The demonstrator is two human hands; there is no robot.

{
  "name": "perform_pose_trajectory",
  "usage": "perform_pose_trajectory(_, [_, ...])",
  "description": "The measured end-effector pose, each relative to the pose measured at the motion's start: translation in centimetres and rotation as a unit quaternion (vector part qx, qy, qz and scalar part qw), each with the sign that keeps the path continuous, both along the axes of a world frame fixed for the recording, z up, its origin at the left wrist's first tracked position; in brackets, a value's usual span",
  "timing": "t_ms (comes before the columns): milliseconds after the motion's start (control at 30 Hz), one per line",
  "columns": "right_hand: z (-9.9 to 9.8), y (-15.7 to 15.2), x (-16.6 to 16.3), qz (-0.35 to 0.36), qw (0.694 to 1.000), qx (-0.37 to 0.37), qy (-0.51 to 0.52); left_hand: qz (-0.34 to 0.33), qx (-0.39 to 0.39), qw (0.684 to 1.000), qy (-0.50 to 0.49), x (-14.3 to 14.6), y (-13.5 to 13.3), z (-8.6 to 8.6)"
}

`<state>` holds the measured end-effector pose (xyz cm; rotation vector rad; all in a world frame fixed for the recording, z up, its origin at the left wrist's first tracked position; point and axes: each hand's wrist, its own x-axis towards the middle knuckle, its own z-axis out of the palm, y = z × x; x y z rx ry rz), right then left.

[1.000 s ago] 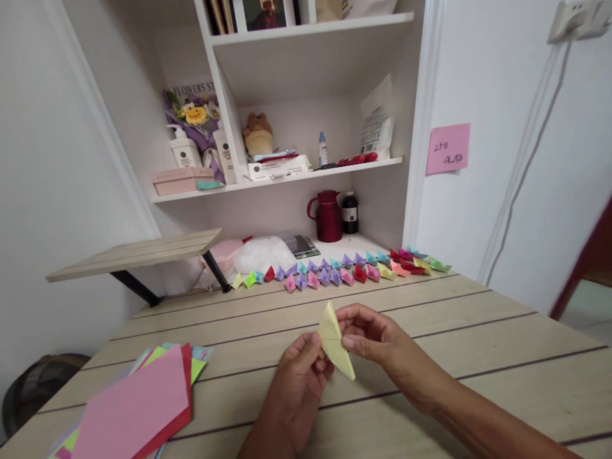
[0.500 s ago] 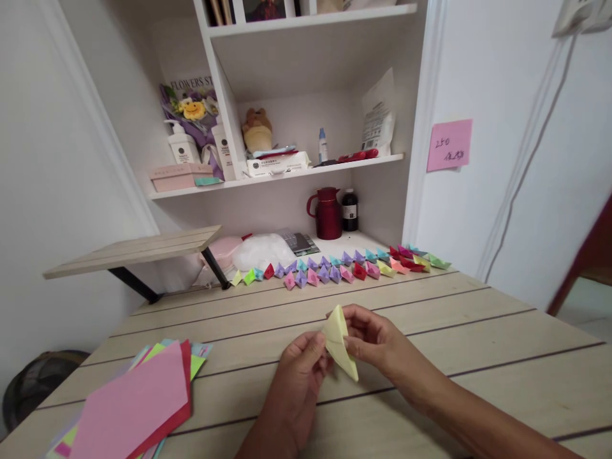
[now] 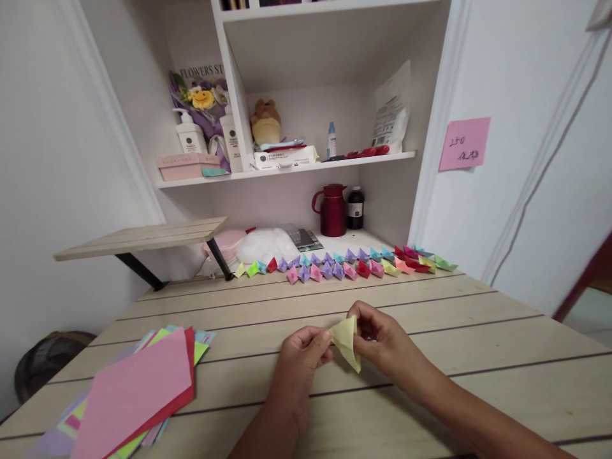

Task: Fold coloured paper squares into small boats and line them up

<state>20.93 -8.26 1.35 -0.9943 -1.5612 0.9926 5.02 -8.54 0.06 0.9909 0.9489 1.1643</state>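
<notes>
Here, both hands (image 3: 300,360) hold a pale yellow folded paper (image 3: 344,340), narrow leftward and flaring rightward.

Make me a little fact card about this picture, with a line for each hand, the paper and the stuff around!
Left hand: pinches one corner of the yellow folded paper
Right hand: touches that paper's other side; fingertips partly hidden
Paper stack: left on the table, pink sheet on top
Folded paper boats: many colors, lined up at the back
Jug: red, beside a dark bottle
</notes>
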Motion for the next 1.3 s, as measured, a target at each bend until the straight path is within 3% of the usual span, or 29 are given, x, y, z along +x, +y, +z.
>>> perform_pose_trajectory(133, [-1.4,0.6,-0.1,-0.007,0.998,0.006,-0.054,0.03,0.004,0.996,0.081,0.0,0.9,-0.7])
perform_pose_trajectory(267, [-2.4,1.1,-0.2,-0.06,0.982,0.028,-0.177,0.133,0.084,0.967,0.2,-0.8,1.6,-1.4])
perform_pose_trajectory(400, [-2.7,1.4,-0.2,-0.088,0.963,0.045,-0.251,0.229,0.17,0.904,0.317,-1.4,1.6,-1.6])
perform_pose_trajectory(533, [-2.7,1.4,-0.3,-0.101,0.958,0.046,-0.264,0.331,0.26,0.835,0.355,-1.0,0.5,-0.4])
perform_pose_trajectory(633, [-2.6,1.4,-0.4,-0.106,0.96,0.04,-0.258,0.378,0.382,0.751,0.383,-0.5,-0.7,1.2])
perform_pose_trajectory(700, [-2.7,1.4,-0.3,-0.108,0.96,0.041,-0.253,0.356,0.432,0.704,0.437,0.0,-1.6,1.8])
perform_pose_trajectory(733, [-2.7,1.4,-0.3,-0.106,0.961,0.042,-0.25,0.316,0.431,0.701,0.472,0.2,-1.9,1.9])
perform_pose_trajectory(867, [-2.7,1.3,-0.2,-0.092,0.968,0.038,-0.229,0.13,0.293,0.748,0.581,0.8,-2.2,1.1])
perform_pose_trajectory(933, [-2.5,1.2,-0.2,-0.083,0.971,0.035,-0.22,0.081,0.254,0.761,0.592,0.8,-1.8,0.5])
perform_pose_trajectory(1067, [-2.2,1.0,-0.1,-0.062,0.973,0.043,-0.217,0.068,0.241,0.755,0.607,0.4,-1.0,-0.1])
perform_pose_trajectory(1300, [-2.4,1.0,0.3,-0.039,0.967,0.083,-0.24,0.046,0.277,0.661,0.696,0.0,-0.9,-0.9])
